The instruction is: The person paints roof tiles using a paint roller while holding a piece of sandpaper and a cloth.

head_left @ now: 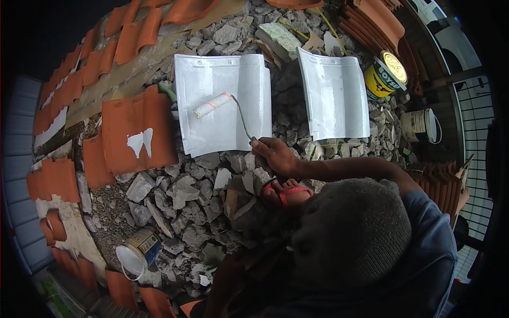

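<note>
My right hand [275, 155] is closed round the handle end of a paint roller [212, 105], its bent metal rod running up to the sleeve. The roller's white, pink-striped sleeve rests on a glossy white-painted roof tile [225, 79]. To the right lies a second white-painted tile [335, 100], apart from the first. My left arm [225, 281] is in dark shadow at the bottom, and its fingers cannot be made out. Left of the first white tile is an orange roof tile [139, 114] with a white paint patch.
Broken rubble [185, 191] covers the ground. A yellow-and-black paint bucket [383, 77] and a whitish bucket [419, 127] stand at right; another bucket [139, 252] sits lower left. Stacked tiles [371, 26] are at upper right. A sandalled foot [289, 197] rests near my right hand.
</note>
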A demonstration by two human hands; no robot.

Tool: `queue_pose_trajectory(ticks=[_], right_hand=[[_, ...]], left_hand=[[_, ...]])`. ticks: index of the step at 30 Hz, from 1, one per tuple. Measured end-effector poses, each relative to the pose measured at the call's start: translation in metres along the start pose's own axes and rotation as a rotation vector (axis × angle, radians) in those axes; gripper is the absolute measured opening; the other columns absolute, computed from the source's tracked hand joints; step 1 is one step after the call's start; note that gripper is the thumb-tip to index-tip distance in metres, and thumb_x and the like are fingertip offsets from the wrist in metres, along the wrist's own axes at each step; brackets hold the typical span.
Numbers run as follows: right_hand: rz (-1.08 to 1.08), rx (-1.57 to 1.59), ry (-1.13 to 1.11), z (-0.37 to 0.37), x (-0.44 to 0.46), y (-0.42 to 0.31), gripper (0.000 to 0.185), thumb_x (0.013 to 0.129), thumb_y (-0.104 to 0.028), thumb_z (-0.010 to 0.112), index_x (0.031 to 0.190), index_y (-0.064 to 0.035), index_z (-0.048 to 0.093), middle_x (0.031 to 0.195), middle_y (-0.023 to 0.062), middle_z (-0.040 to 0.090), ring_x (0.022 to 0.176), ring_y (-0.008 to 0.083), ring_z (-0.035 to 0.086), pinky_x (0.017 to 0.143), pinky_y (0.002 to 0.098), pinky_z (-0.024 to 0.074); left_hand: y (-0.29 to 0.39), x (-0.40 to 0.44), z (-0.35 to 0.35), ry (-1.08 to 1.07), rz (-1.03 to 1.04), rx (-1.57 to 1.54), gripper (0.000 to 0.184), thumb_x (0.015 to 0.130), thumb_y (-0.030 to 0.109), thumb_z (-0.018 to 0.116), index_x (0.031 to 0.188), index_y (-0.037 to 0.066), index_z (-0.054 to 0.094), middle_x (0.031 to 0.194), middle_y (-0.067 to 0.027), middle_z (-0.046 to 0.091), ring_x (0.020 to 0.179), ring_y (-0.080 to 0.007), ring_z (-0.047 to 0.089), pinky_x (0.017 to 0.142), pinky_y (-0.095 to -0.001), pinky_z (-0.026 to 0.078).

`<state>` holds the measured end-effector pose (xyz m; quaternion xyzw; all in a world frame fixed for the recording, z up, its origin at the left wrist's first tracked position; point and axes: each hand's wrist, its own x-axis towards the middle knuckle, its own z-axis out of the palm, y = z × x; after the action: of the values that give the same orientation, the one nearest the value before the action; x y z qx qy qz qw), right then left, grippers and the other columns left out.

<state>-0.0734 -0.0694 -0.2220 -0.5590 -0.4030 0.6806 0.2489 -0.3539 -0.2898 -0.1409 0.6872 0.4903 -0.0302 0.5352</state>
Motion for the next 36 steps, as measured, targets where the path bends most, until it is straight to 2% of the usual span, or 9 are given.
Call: queue_pose_trajectory(ticks=[9, 12, 15, 23, 25, 29, 31, 34, 36], right_hand=[[-0.126, -0.039, 0.099, -0.029, 0.012, -0.014, 0.045, 0.108, -0.039, 0.053, 0.092, 0.0015, 0.062, 0.063, 0.0041, 0.055, 0.051, 0.0112, 0.051, 0.048, 0.0294, 0.0403], [-0.313, -0.231, 0.271, -0.063, 0.030, -0.015, 0.038, 0.106, -0.033, 0.058, 0.086, -0.0005, 0.059, 0.066, 0.0049, 0.057, 0.058, 0.0121, 0.053, 0.053, 0.0316, 0.0426], [-0.400, -0.359, 0.380, -0.083, 0.032, -0.043, 0.035, 0.106, -0.032, 0.061, 0.086, -0.0029, 0.057, 0.065, 0.0011, 0.054, 0.052, 0.0086, 0.049, 0.048, 0.0284, 0.0412], [-0.374, -0.490, 0.423, -0.108, 0.061, -0.055, 0.035, 0.105, -0.031, 0.061, 0.084, -0.0030, 0.055, 0.066, 0.0029, 0.056, 0.052, 0.0099, 0.053, 0.047, 0.0299, 0.0435], [-0.270, -0.487, 0.408, -0.110, 0.068, -0.059, 0.036, 0.104, -0.031, 0.062, 0.083, -0.0022, 0.056, 0.067, 0.0040, 0.058, 0.050, 0.0111, 0.054, 0.047, 0.0310, 0.0443], [-0.381, -0.514, 0.427, -0.118, 0.078, -0.063, 0.035, 0.103, -0.030, 0.063, 0.083, -0.0010, 0.057, 0.067, 0.0053, 0.060, 0.053, 0.0123, 0.056, 0.049, 0.0321, 0.0456], [-0.569, -0.767, 0.544, -0.121, 0.083, -0.058, 0.035, 0.100, -0.031, 0.064, 0.094, 0.0034, 0.065, 0.069, 0.0143, 0.065, 0.062, 0.0245, 0.065, 0.062, 0.0405, 0.0512], [-0.387, -0.681, 0.454, -0.123, 0.082, -0.058, 0.037, 0.100, -0.033, 0.064, 0.091, 0.0033, 0.065, 0.070, 0.0156, 0.065, 0.064, 0.0265, 0.065, 0.064, 0.0420, 0.0515], [-0.387, -0.636, 0.457, -0.116, 0.074, -0.064, 0.038, 0.100, -0.034, 0.064, 0.090, 0.0034, 0.064, 0.070, 0.0153, 0.064, 0.064, 0.0262, 0.065, 0.065, 0.0420, 0.0515]], left_hand=[[0.006, -0.008, -0.007, 0.042, -0.002, 0.100, 0.051, 0.073, 0.001, 0.069, 0.124, 0.009, 0.067, 0.123, -0.0167, 0.065, 0.107, -0.0406, 0.066, 0.086, -0.0472, 0.058], [0.000, -0.010, -0.004, 0.076, 0.039, 0.105, 0.050, 0.074, 0.000, 0.068, 0.123, 0.009, 0.067, 0.123, -0.0164, 0.064, 0.107, -0.0402, 0.066, 0.085, -0.0475, 0.059], [0.005, -0.011, -0.006, 0.066, 0.016, 0.114, 0.049, 0.073, 0.000, 0.068, 0.121, 0.009, 0.067, 0.123, -0.0168, 0.064, 0.106, -0.0399, 0.066, 0.084, -0.0476, 0.059], [0.007, -0.010, -0.008, 0.070, 0.050, 0.088, 0.047, 0.073, -0.001, 0.068, 0.119, 0.008, 0.067, 0.117, -0.0167, 0.065, 0.104, -0.0408, 0.065, 0.083, -0.0476, 0.058], [0.003, -0.009, -0.004, 0.073, 0.054, 0.090, 0.048, 0.073, -0.001, 0.068, 0.119, 0.008, 0.067, 0.116, -0.0168, 0.065, 0.104, -0.0407, 0.065, 0.083, -0.0474, 0.058], [0.002, -0.010, -0.006, 0.078, 0.048, 0.095, 0.049, 0.072, -0.001, 0.068, 0.120, 0.007, 0.066, 0.114, -0.0170, 0.065, 0.104, -0.0403, 0.065, 0.083, -0.0470, 0.057], [0.006, -0.010, -0.009, 0.086, 0.048, 0.098, 0.049, 0.071, -0.001, 0.068, 0.119, 0.007, 0.066, 0.114, -0.0168, 0.065, 0.104, -0.0401, 0.065, 0.083, -0.0470, 0.057], [0.010, -0.009, -0.012, 0.071, 0.034, 0.098, 0.049, 0.071, -0.001, 0.068, 0.119, 0.007, 0.066, 0.114, -0.0166, 0.065, 0.103, -0.0397, 0.065, 0.084, -0.0471, 0.057], [0.009, -0.009, -0.012, 0.048, 0.017, 0.097, 0.049, 0.070, -0.001, 0.068, 0.119, 0.007, 0.066, 0.114, -0.0164, 0.065, 0.103, -0.0396, 0.065, 0.084, -0.0471, 0.057]])
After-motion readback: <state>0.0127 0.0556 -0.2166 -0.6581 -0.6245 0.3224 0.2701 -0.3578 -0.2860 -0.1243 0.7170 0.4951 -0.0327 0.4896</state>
